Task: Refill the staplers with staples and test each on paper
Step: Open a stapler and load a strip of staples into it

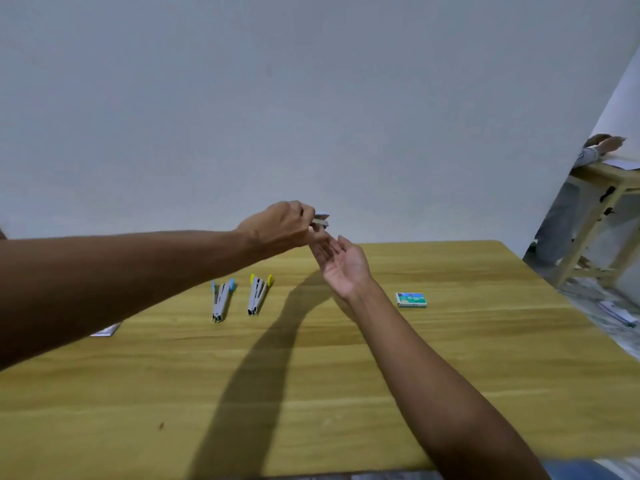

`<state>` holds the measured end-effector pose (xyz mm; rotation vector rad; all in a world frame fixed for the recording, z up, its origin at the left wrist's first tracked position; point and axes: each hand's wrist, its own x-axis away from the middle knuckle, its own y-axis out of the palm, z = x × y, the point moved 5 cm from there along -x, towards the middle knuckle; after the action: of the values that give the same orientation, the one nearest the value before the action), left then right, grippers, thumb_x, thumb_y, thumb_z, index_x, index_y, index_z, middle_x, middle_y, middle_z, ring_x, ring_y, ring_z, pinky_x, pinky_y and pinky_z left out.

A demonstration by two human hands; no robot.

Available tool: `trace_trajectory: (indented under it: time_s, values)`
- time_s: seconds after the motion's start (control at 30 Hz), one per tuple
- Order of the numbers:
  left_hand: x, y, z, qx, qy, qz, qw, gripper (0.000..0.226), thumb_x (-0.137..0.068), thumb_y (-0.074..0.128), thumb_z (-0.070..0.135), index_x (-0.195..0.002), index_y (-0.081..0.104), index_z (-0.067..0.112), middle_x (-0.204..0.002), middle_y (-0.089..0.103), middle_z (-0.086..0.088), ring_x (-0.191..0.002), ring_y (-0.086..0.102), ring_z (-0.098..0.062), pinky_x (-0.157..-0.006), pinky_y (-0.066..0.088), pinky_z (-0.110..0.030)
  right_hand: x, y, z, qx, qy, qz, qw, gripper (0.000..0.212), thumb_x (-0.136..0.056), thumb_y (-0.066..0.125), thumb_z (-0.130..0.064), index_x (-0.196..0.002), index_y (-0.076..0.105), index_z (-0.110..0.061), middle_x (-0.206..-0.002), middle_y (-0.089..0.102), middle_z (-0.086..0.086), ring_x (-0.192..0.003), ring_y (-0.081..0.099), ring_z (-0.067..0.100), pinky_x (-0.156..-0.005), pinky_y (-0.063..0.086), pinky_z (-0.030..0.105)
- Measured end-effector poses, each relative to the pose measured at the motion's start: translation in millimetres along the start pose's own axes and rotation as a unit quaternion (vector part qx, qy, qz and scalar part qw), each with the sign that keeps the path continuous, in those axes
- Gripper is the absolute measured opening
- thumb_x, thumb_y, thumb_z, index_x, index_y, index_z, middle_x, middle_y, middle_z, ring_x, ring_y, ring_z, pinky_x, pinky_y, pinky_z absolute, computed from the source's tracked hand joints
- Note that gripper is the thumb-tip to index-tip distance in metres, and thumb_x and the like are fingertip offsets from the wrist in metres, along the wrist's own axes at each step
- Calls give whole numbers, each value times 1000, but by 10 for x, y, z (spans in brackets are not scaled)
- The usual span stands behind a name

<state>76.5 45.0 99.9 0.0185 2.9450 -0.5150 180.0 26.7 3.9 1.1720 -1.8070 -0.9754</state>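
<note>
Two small staplers lie opened out on the wooden table (346, 393): one with blue trim (221, 299) and, to its right, one with yellow trim (258, 294). Above the table's far edge my left hand (277, 226) pinches a small grey object (320, 220), which looks like a stapler or a staple box; I cannot tell which. My right hand (343, 265) is held palm up just below it, fingers straight and holding nothing. A green staple box (411, 300) lies on the table to the right. A corner of paper (106, 330) shows under my left forearm.
A plain wall stands behind the table. At the right, past the table's edge, there is another wooden table (595, 202) with another person's arm (602, 147) on it. Loose papers (616, 315) lie on the floor there.
</note>
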Motion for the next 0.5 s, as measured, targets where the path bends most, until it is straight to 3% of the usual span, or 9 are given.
trace_trajectory:
  time_s: [0.13,0.23,0.37,0.5]
  values:
    - [-55,-65,-53,-23,-23,-40,999,46,-81,36,2,-112,55,31,-80,66,-4,-56,58,-14,-42,35,-21,59,115,60,32,7,5,999,35,-104,35,-11,-91,64,4,-75,71,17,-69,72,23,-80,58,34]
    - [-36,-85,14,2,-7,-59,998,42,-83,42,4,-113,56,30,-81,66,-6,-56,60,-15,-42,36,-23,102,101,32,24,9,0,1000,34,-104,35,-11,-94,63,4,-75,72,15,-76,69,23,-88,56,36]
    - [9,-112,58,16,35,-32,999,53,-85,31,-3,-129,46,23,-93,65,-13,-66,64,-20,-52,48,-27,159,57,-148,33,-22,1,999,29,-104,34,-14,-104,58,2,-92,69,18,-72,72,22,-72,60,30]
    - [6,-119,54,36,32,-8,999,57,-83,29,-7,-131,42,21,-88,60,-15,-63,60,-23,-50,44,-30,198,84,-254,47,-36,-6,998,25,-102,37,-11,-102,58,2,-98,65,20,-82,69,27,-69,58,27]
